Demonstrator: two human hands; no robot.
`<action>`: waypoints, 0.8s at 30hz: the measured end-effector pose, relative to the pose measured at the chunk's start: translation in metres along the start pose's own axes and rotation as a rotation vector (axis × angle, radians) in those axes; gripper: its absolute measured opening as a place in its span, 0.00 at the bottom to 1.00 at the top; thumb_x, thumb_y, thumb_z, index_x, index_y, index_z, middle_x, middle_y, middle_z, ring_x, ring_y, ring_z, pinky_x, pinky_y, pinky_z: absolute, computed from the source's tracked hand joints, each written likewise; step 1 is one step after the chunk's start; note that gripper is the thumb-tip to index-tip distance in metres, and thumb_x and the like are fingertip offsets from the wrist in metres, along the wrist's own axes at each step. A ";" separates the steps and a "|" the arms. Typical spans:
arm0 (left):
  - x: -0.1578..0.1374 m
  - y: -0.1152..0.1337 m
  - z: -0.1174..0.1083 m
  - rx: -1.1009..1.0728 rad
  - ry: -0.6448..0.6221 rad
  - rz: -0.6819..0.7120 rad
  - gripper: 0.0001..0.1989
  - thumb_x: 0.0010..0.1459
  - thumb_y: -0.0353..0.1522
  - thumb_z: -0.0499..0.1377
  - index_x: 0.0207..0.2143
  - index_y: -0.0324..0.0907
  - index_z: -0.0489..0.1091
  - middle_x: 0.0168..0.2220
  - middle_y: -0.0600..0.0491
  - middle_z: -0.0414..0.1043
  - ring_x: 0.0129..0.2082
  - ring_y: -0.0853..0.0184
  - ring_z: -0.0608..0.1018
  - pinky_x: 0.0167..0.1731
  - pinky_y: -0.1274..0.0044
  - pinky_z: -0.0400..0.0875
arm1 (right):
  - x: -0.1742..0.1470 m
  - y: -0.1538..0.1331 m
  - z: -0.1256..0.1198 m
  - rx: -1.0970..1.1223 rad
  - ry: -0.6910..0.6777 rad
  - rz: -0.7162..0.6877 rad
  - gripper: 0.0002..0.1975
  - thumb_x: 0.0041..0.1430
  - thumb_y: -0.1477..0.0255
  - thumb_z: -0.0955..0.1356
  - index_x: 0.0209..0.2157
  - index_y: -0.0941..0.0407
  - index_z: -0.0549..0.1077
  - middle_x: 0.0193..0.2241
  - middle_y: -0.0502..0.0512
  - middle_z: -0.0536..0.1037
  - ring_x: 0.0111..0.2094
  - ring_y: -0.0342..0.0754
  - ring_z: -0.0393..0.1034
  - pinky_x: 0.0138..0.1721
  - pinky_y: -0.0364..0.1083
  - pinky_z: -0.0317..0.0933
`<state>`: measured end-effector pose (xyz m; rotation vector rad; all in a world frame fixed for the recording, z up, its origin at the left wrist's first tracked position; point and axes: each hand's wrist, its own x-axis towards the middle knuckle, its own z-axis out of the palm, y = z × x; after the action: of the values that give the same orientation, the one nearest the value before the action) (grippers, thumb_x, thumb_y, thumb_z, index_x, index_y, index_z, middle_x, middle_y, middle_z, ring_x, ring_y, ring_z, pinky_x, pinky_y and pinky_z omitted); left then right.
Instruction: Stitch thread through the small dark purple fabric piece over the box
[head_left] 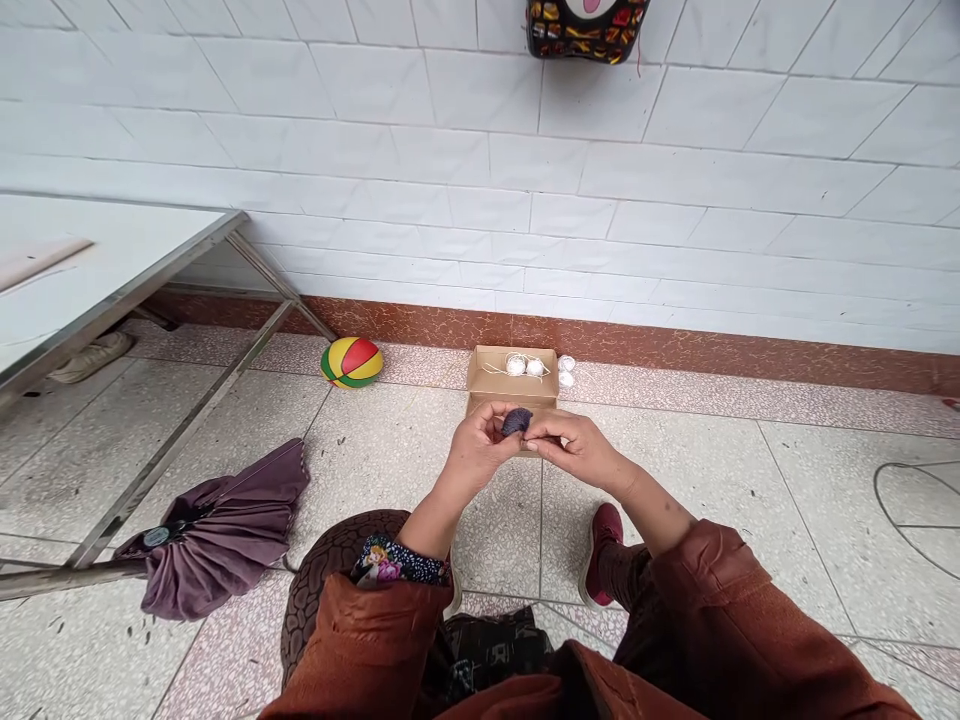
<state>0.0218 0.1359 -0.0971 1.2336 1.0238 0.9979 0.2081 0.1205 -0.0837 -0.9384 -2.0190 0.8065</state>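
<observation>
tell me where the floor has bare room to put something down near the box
Bare floor lies right of the cardboard box, out toward the curved line, and left of it between the ball and the purple umbrella. It is crowded by the box's right corner, where small white pieces sit.

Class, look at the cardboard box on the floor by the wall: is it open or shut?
Open. The cardboard box shows its inside from above, with small white round things lying in it and no lid over them.

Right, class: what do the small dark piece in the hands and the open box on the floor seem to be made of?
The small dark piece, pinched between the left hand and right hand, looks like soft purple fabric or yarn: matte, rumpled outline. The open box looks like plain brown cardboard: dull tan, with folded flaps.
</observation>
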 end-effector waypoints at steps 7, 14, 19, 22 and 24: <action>-0.004 0.006 0.003 -0.022 -0.193 0.023 0.16 0.48 0.30 0.67 0.38 0.42 0.67 0.32 0.56 0.71 0.29 0.73 0.71 0.31 0.79 0.64 | 0.007 0.010 -0.009 -0.054 0.164 0.019 0.10 0.67 0.65 0.67 0.33 0.53 0.77 0.29 0.52 0.76 0.32 0.46 0.69 0.35 0.45 0.64; -0.010 0.014 0.000 -0.348 -0.355 -0.045 0.25 0.53 0.32 0.66 0.54 0.47 0.67 0.38 0.53 0.74 0.33 0.70 0.75 0.33 0.78 0.68 | 0.008 0.020 0.007 0.021 0.232 0.205 0.09 0.66 0.69 0.65 0.31 0.54 0.73 0.28 0.50 0.74 0.31 0.45 0.67 0.35 0.44 0.62; -0.009 0.013 -0.002 -0.391 -0.224 -0.085 0.20 0.51 0.32 0.68 0.47 0.42 0.73 0.39 0.51 0.75 0.34 0.69 0.77 0.36 0.76 0.71 | 0.005 0.020 0.015 -0.050 0.155 0.220 0.08 0.65 0.73 0.63 0.32 0.55 0.70 0.28 0.51 0.74 0.32 0.46 0.68 0.35 0.44 0.61; -0.006 0.011 -0.006 -0.383 -0.110 -0.115 0.19 0.48 0.32 0.69 0.44 0.41 0.73 0.38 0.52 0.76 0.33 0.69 0.77 0.37 0.75 0.72 | 0.002 0.015 0.015 -0.082 0.089 0.177 0.08 0.66 0.73 0.63 0.33 0.55 0.71 0.30 0.52 0.75 0.33 0.46 0.69 0.37 0.45 0.61; -0.005 0.010 -0.008 -0.345 -0.063 -0.114 0.19 0.47 0.32 0.69 0.43 0.41 0.73 0.36 0.53 0.76 0.32 0.70 0.77 0.37 0.75 0.72 | 0.000 0.010 0.014 -0.062 0.038 0.147 0.07 0.67 0.72 0.64 0.35 0.55 0.72 0.32 0.52 0.76 0.34 0.46 0.70 0.38 0.45 0.62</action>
<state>0.0128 0.1340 -0.0875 0.9072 0.8219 0.9920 0.2001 0.1225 -0.0984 -1.1398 -1.9694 0.8024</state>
